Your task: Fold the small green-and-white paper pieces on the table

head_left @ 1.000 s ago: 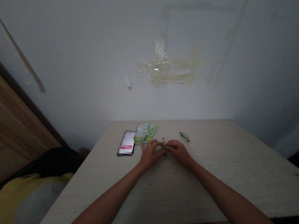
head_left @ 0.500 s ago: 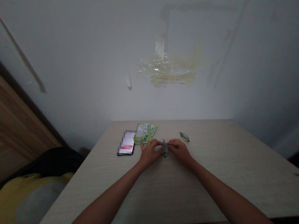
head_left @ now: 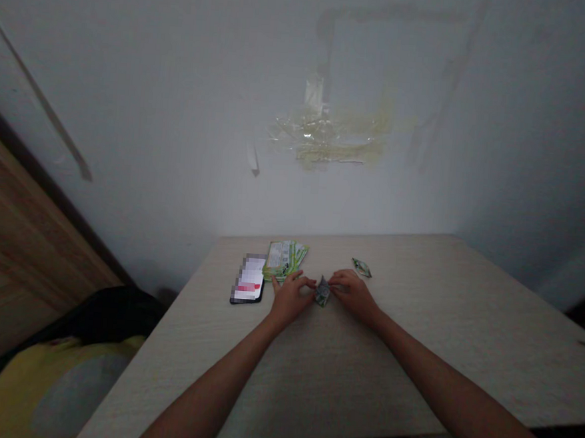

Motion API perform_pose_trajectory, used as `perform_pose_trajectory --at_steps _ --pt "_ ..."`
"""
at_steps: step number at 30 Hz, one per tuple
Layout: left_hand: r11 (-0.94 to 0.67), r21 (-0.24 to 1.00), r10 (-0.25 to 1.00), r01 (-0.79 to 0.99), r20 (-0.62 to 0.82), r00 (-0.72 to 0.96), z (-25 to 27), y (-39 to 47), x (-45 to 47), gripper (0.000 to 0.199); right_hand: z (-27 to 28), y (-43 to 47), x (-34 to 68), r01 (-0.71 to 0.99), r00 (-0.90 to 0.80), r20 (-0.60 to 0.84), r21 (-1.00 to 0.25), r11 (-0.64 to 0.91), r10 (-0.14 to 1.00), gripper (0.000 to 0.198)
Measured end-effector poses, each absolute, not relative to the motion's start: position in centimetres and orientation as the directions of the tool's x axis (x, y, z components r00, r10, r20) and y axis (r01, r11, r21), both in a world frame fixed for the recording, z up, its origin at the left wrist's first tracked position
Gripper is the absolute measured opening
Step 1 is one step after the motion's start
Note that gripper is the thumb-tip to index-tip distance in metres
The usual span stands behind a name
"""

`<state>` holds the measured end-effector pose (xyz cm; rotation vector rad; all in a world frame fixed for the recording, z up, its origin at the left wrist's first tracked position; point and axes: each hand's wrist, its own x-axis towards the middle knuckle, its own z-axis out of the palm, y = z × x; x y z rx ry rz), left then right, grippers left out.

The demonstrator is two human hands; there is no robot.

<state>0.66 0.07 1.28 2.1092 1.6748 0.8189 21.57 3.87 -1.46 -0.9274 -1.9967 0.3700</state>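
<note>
Between my two hands, just above or on the table, is a small folded packet (head_left: 322,292), silvery grey with some green, its surface creased. My left hand (head_left: 293,298) pinches its left edge with thumb and forefinger, the other fingers loosely bent. From the other side my right hand (head_left: 353,293) grips the right edge with closed fingertips. A stack of flat green and white packets (head_left: 284,255) lies just beyond my left hand. Past my right hand rests another small folded green packet (head_left: 362,268). Print on the packets is too small to read.
Left of the stack lies a phone (head_left: 249,279) with a lit, partly blurred screen. The pale wooden table (head_left: 414,334) meets a wall (head_left: 180,104) bearing old clear tape (head_left: 323,138). A yellow and grey plush-looking item (head_left: 60,383) sits beyond the table's left edge.
The packet between my hands has turned from nearly edge-on to show more of its face. My hands have barely shifted; the other things stay in place.
</note>
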Motion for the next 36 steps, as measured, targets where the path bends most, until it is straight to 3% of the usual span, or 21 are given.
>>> perform_pose_trajectory --at_steps 9,36 --pt "-0.302 0.542 0.943 0.784 0.29 0.162 1.3 0.1 0.4 0.009 -1.7 4.0 21.7 0.45 -0.347 0.607 -0.561 0.695 0.715 0.018" --pt "-0.351 0.341 0.918 0.872 0.309 0.249 1.6 -0.1 -0.4 0.014 -1.5 3.9 22.2 0.477 -0.482 0.559 -0.479 0.737 0.675 0.014"
